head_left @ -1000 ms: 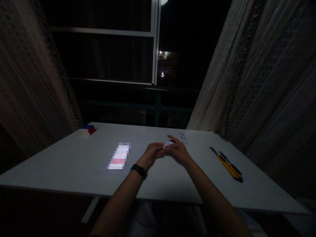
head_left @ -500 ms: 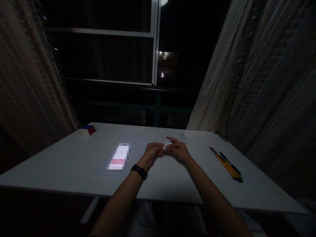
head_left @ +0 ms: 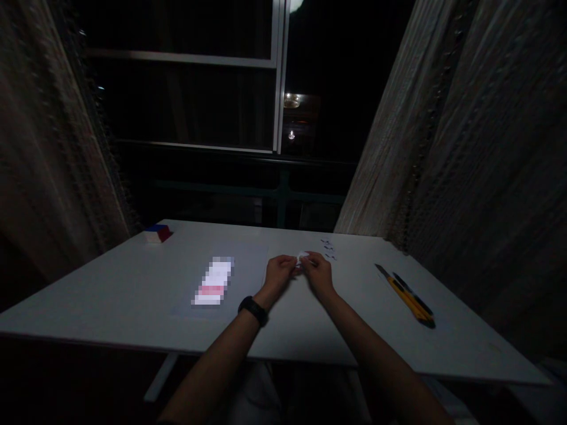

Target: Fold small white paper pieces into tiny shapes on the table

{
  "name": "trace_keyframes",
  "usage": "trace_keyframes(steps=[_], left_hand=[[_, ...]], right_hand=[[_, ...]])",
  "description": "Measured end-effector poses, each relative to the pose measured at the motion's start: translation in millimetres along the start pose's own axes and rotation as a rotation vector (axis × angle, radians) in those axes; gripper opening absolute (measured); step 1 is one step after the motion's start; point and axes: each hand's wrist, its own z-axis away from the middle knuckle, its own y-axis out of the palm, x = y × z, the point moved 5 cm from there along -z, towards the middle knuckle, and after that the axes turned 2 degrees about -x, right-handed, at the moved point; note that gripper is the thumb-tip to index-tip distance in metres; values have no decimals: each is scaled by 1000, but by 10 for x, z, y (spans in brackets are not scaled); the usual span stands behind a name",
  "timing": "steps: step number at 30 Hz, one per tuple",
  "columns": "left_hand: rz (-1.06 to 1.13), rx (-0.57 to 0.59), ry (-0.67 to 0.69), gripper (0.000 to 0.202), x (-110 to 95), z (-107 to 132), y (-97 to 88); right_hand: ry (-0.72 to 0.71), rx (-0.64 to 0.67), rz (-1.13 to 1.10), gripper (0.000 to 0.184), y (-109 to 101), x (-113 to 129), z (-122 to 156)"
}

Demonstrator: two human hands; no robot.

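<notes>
Currently | left hand, right hand: grip pinched on white paper | table edge, yellow cutter well apart

White surface bearing a blue, red and white block far left, a glowing, pixelated screen, three dark marks right of centre, and a yellow cutter beside a dark pen.

A white counter stands in a dim room, a pale leg showing under its near edge. Past its far edge are a dark green railing and, higher, a pale window frame against blackness. A long curtain hangs left of the counter, a second curtain right. High beyond the counter glows a small lamp.
</notes>
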Motion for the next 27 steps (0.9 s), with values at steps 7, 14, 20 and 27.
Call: trace_keyframes(steps=[7,14,20,27], left_hand=[[-127,32,70,27,-34,11,21],[-23,6,51,26,-81,36,7],[113,-28,-47,30,-84,59,-15],[142,-22,-92,30,-55,60,-17]], right_hand=[[-4,-27,-4,22,-33,63,4],[11,-16,-54,21,-37,129,26],[-32,-1,-34,18,-33,180,37],[-69,-18,9,18,-22,215,53]])
